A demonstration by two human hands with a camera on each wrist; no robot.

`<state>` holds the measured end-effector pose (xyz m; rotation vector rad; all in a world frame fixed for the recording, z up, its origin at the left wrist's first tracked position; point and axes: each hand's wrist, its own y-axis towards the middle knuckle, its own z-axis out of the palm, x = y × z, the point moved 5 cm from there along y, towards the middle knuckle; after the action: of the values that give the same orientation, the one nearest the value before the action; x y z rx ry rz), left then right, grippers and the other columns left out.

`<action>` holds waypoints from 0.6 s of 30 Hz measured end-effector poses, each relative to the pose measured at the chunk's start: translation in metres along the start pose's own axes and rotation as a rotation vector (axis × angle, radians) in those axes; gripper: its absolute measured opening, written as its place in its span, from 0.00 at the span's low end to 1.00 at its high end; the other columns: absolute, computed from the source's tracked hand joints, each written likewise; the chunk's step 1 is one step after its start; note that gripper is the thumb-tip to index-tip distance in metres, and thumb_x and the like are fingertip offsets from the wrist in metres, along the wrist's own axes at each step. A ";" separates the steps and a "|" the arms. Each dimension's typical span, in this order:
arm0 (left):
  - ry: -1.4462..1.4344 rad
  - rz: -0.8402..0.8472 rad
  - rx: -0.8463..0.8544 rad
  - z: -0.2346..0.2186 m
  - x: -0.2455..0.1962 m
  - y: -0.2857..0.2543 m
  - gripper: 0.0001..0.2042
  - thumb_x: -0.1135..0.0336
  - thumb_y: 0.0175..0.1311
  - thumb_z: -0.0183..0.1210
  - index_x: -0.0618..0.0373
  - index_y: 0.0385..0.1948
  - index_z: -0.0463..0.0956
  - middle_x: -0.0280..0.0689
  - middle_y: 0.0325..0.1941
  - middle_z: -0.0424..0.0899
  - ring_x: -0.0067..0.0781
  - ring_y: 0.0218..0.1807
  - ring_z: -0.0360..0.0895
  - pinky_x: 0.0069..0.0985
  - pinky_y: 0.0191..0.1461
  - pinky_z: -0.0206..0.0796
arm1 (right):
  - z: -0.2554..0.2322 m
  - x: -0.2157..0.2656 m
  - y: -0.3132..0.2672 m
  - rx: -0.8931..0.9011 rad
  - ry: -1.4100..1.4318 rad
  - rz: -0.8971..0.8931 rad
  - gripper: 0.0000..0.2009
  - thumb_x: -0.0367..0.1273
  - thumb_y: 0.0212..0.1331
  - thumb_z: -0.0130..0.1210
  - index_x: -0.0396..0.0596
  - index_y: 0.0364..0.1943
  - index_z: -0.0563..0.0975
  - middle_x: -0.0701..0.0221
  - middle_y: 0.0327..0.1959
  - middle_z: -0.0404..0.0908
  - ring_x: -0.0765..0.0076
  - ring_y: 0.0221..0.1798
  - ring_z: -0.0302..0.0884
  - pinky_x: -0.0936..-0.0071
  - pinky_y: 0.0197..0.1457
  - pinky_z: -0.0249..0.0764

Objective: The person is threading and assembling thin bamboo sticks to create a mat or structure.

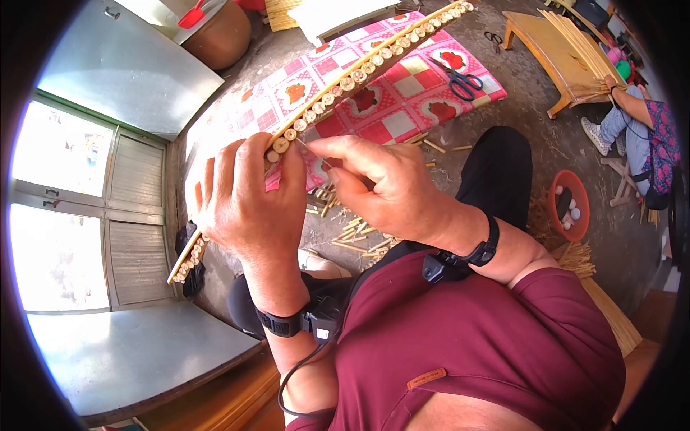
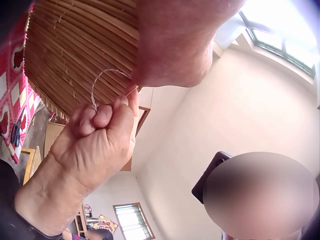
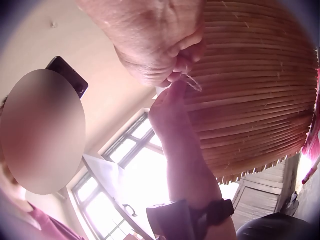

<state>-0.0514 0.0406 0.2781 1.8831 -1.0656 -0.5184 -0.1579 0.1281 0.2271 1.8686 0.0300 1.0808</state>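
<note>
My left hand (image 1: 248,194) grips the near edge of a panel of stitched stalks (image 1: 345,84), seen edge-on as a row of round cut ends under a thin strip. In the left wrist view the panel (image 2: 75,45) shows as many parallel brown stalks with light stitches across. Close beside, my right hand (image 1: 392,179) pinches a thin thread (image 2: 95,85) between thumb and forefinger at the panel's edge, its other fingers curled. The thread loops slackly against the stalks. In the right wrist view, the fingertips of both hands meet at this edge, partly hiding the thread (image 3: 194,84).
Beneath the panel lies a red-and-white patterned cloth (image 1: 402,86) with dark-handled scissors (image 1: 466,85). Cut stalk pieces (image 1: 356,233) litter the floor. An orange basin (image 1: 579,228) stands at right, near a wooden bench (image 1: 539,47) bearing stalks and a seated person (image 1: 636,118). Metal-topped cabinets (image 1: 136,352) line the left.
</note>
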 end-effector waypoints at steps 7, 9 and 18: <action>-0.012 -0.002 -0.029 0.002 0.006 -0.003 0.10 0.65 0.43 0.68 0.46 0.28 0.78 0.27 0.31 0.81 0.31 0.35 0.79 0.30 0.40 0.66 | -0.001 0.000 -0.004 0.047 -0.002 0.040 0.15 0.19 0.55 0.57 0.42 0.48 0.79 0.73 0.18 0.75 0.84 0.19 0.70 0.81 0.25 0.68; -0.010 -0.002 -0.025 0.002 0.005 -0.003 0.10 0.65 0.43 0.68 0.46 0.28 0.78 0.27 0.31 0.81 0.31 0.35 0.79 0.30 0.40 0.66 | 0.000 0.000 -0.001 0.029 -0.016 0.018 0.15 0.19 0.55 0.57 0.42 0.48 0.79 0.72 0.18 0.76 0.83 0.20 0.72 0.80 0.25 0.69; -0.026 0.032 -0.066 -0.001 0.002 -0.010 0.12 0.64 0.45 0.69 0.46 0.33 0.80 0.28 0.31 0.81 0.30 0.33 0.78 0.29 0.39 0.66 | 0.004 -0.004 -0.005 0.019 -0.025 -0.080 0.17 0.20 0.55 0.54 0.41 0.50 0.76 0.57 0.31 0.82 0.56 0.31 0.83 0.66 0.31 0.78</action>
<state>-0.0451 0.0420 0.2703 1.8031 -1.0809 -0.5542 -0.1556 0.1258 0.2203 1.8819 0.1001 1.0051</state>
